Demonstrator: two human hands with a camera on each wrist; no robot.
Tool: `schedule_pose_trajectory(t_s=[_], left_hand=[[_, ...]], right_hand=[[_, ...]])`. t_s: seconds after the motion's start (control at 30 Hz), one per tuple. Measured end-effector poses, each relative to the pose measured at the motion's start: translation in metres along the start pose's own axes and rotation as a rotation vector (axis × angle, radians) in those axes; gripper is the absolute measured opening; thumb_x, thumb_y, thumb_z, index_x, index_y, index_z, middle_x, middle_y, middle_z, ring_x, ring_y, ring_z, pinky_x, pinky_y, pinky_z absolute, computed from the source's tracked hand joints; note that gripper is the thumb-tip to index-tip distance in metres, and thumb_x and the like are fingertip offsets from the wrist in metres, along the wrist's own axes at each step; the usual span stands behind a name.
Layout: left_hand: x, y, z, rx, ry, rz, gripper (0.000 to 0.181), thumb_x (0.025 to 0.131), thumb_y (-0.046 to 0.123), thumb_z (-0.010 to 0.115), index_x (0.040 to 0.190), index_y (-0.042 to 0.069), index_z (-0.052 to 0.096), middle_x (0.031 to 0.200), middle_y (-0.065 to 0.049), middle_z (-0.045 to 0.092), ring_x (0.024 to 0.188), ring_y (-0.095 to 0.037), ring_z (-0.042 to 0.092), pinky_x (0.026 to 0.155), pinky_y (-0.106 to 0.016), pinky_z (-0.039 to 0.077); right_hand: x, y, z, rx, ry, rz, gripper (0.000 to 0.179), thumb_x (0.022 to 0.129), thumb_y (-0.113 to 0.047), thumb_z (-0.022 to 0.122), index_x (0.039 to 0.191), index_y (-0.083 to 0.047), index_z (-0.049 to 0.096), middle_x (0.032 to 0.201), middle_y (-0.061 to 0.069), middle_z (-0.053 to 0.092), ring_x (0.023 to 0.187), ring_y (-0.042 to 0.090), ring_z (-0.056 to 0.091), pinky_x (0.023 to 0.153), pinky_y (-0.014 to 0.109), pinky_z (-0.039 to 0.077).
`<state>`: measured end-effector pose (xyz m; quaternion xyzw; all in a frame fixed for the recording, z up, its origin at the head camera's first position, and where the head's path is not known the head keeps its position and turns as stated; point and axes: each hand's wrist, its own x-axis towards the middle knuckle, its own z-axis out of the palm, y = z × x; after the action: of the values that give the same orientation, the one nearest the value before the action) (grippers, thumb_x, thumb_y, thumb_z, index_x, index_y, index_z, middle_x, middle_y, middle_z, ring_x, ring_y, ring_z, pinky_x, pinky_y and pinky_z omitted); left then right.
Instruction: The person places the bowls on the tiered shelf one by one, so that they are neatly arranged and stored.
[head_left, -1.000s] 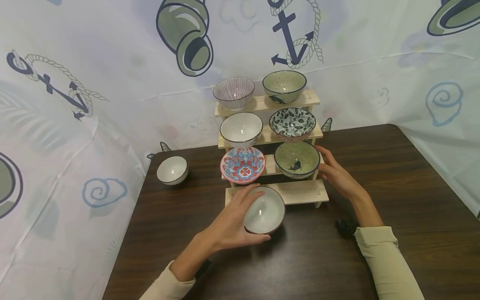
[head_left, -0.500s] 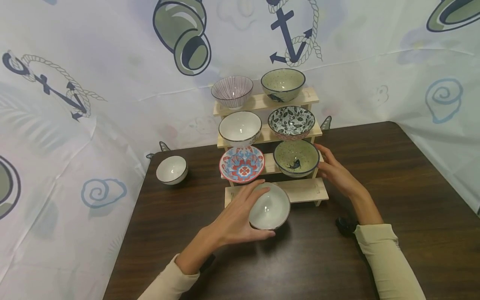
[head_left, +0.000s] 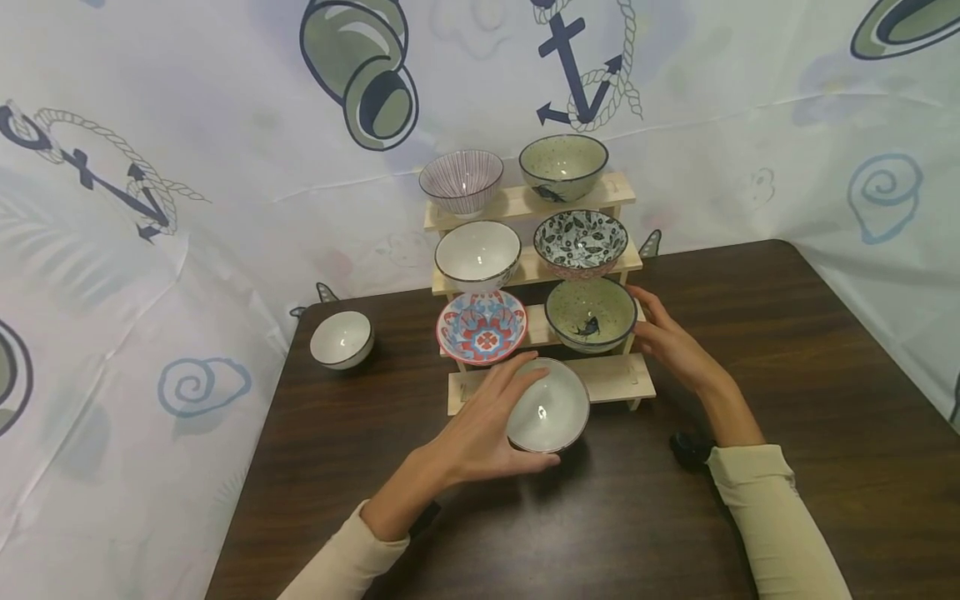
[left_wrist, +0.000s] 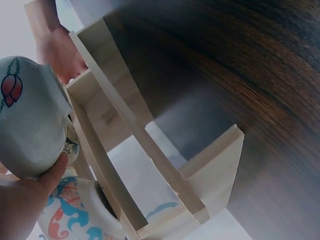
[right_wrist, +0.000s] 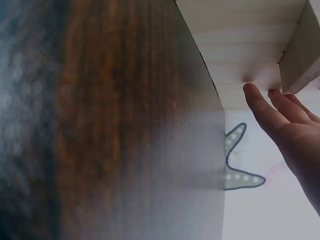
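My left hand (head_left: 480, 425) grips a white bowl (head_left: 549, 408) with a dark rim, fingers on its far edge and thumb on the near edge. In the left wrist view this bowl (left_wrist: 30, 120) shows a red tulip on its outer wall. It is held over the front of the lowest step of a wooden tiered stand (head_left: 611, 379). My right hand (head_left: 675, 342) touches the stand's right side beside the green bowl (head_left: 590, 315) with a dark motif; in the right wrist view its fingers (right_wrist: 267, 110) lie fairly straight against the wood.
Left of the green bowl sits a red-and-blue patterned bowl (head_left: 482, 327). Behind are a white bowl (head_left: 477, 254), a black-leaf bowl (head_left: 581, 242), a striped bowl (head_left: 461, 182) and another green bowl (head_left: 563, 167). A small white bowl (head_left: 342, 339) stands on the dark table (head_left: 600, 533).
My left hand has carried the white bowl a little right and toward the stand, over its lowest step. My right hand stays at the stand's side.
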<state>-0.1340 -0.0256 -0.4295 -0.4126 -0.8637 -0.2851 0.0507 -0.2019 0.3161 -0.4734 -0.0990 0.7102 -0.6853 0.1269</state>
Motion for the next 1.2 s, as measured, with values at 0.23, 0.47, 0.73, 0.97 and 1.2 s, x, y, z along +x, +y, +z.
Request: schedule_pose_trajectory(t_s=[0.23,0.47,0.73,0.97,1.2], left_hand=[[0.005,0.002,0.003,-0.003,0.017,0.016,0.102,0.069,0.055,0.09,0.151,0.019,0.044,0.163,-0.006,0.036,0.148,-0.021,0.038,0.108,-0.047,0.052],[0.011,0.005,0.008,-0.002,0.015,0.014,0.101,0.069,0.055,0.09,0.151,0.019,0.044,0.163,-0.007,0.036,0.148,-0.022,0.039,0.109,-0.047,0.051],[0.015,0.007,0.013,0.011,0.011,0.001,0.102,0.069,0.055,0.091,0.151,0.019,0.043,0.163,-0.008,0.036,0.147,-0.023,0.04,0.111,-0.045,0.049],[0.018,0.011,0.018,-0.012,-0.012,-0.029,0.102,0.07,0.056,0.09,0.152,0.02,0.042,0.163,-0.007,0.035,0.147,-0.023,0.04,0.108,-0.047,0.051],[0.022,0.014,0.025,-0.018,-0.017,-0.041,0.1,0.07,0.055,0.09,0.151,0.018,0.045,0.162,-0.01,0.037,0.146,-0.026,0.041,0.109,-0.047,0.05]], right_hand=[[0.0,0.0,0.0,0.002,-0.007,-0.002,0.065,0.112,-0.031,0.042,0.166,-0.031,0.005,0.169,0.021,0.01,0.157,0.047,0.013,0.121,0.074,0.009],[-0.001,-0.001,0.0,0.009,-0.002,-0.002,0.065,0.112,-0.031,0.043,0.166,-0.03,0.006,0.167,0.022,0.014,0.156,0.046,0.015,0.122,0.073,0.01],[0.0,-0.001,0.0,0.011,0.001,0.002,0.066,0.112,-0.031,0.043,0.166,-0.03,0.005,0.167,0.021,0.015,0.155,0.045,0.018,0.123,0.072,0.011],[0.0,-0.002,0.0,0.001,0.009,-0.002,0.064,0.112,-0.034,0.044,0.165,-0.031,0.008,0.165,0.018,0.019,0.15,0.031,0.03,0.123,0.067,0.018],[0.001,0.001,-0.001,-0.005,0.002,-0.01,0.063,0.112,-0.034,0.043,0.165,-0.032,0.009,0.166,0.018,0.02,0.151,0.032,0.029,0.124,0.068,0.017]])
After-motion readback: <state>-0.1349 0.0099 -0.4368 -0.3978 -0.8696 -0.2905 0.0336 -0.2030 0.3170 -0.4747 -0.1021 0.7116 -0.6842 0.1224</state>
